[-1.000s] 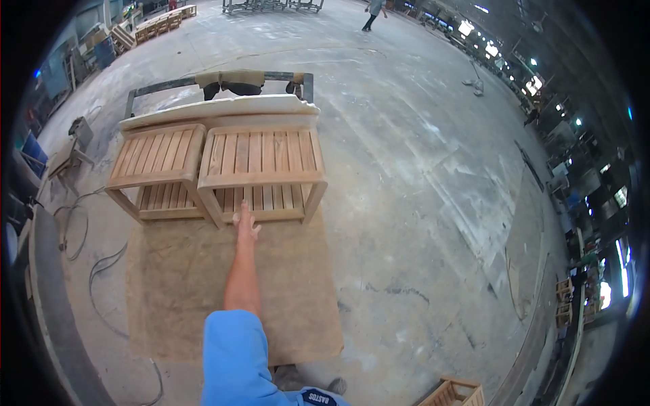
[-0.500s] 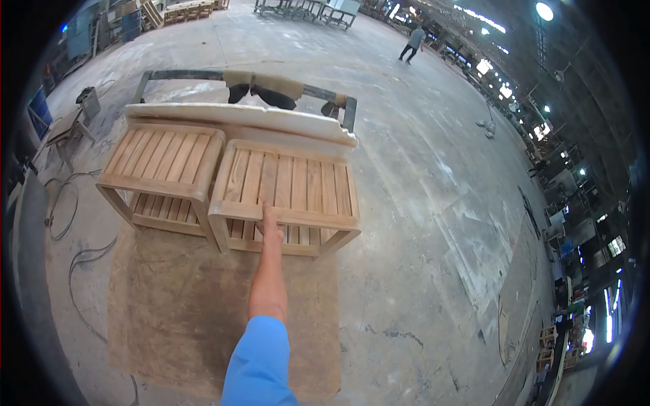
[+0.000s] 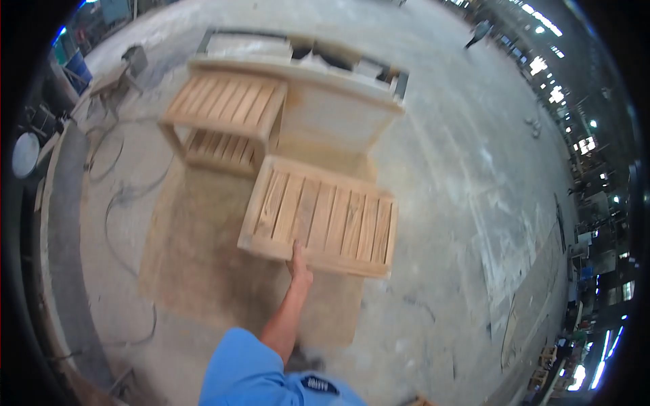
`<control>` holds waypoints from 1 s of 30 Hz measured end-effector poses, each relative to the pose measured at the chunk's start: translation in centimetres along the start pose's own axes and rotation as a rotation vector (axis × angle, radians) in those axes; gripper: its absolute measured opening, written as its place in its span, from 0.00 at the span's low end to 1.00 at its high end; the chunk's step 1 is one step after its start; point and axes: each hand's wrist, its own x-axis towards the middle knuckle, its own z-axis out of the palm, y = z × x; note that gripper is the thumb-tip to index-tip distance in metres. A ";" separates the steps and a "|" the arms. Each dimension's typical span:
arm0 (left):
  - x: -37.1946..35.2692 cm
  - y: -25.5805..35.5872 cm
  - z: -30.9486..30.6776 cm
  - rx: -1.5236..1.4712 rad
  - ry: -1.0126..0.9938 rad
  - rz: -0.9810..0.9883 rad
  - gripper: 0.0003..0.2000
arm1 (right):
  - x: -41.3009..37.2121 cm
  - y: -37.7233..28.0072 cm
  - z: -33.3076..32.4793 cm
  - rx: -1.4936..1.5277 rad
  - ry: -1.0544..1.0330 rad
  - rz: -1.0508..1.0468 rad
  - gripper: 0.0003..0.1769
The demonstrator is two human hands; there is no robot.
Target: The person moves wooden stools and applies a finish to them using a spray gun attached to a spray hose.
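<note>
My left hand (image 3: 300, 268) grips the front rail of a wooden slatted table (image 3: 325, 216), thumb on top and the other fingers hidden under the rail. The table is held tilted, its slatted top facing me, and its legs and lower shelf are hidden beneath. Behind it to the left, a matching slatted table (image 3: 227, 101) with a lower slatted shelf stands upright. My right hand is out of the picture.
A pale upright board (image 3: 332, 115) stands behind the tables, by a dark metal frame (image 3: 403, 84). A brown sheet (image 3: 203, 230) covers the floor. Cables (image 3: 115, 216) trail at left, beside a small bench (image 3: 112, 81). A person (image 3: 479, 32) walks far off.
The held table has come away from its neighbour and the board, toward me and to the right, tilting. More of the board now shows. The view has shifted.
</note>
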 end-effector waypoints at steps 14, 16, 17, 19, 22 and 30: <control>-23.4 -1.8 -19.7 0.015 0.371 -0.011 0.29 | 14.8 -23.7 10.9 0.541 -0.631 -0.434 0.38; -26.4 -1.1 -17.9 -0.065 0.310 0.015 0.29 | 11.2 -25.2 9.6 0.377 -0.520 -0.405 0.41; -26.6 -0.9 -17.7 -0.063 0.267 0.011 0.29 | 11.1 -26.0 9.4 0.376 -0.544 -0.453 0.40; -28.3 -1.1 -18.1 -0.063 0.162 0.003 0.28 | 10.7 -25.9 7.9 0.377 -0.583 -0.568 0.39; -31.6 1.4 -17.0 -0.098 0.097 0.077 0.23 | 8.8 -27.4 6.2 0.365 -0.784 -0.558 0.39; -42.8 16.4 -28.0 -0.405 -0.021 0.274 0.20 | -13.6 -30.9 18.4 0.119 -1.130 -0.673 0.33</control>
